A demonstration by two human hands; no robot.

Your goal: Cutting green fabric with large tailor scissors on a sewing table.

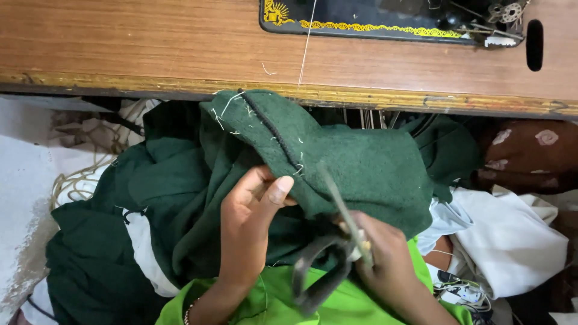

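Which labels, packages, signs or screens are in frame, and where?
No packages, signs or screens.
Gold decal: ornate yellow emblem at the left corner of the black sewing machine base, top centre.
Gold border trim: thin scalloped yellow band along the base's front edge, above the wooden table.

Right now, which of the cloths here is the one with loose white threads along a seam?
The dark green cloth pinched by the left hand; the white cloth lies aside, unheld.

sewing machine [385, 18] cut off by top edge, scissors [337, 241] motion-blurred, right wrist cropped at the bottom
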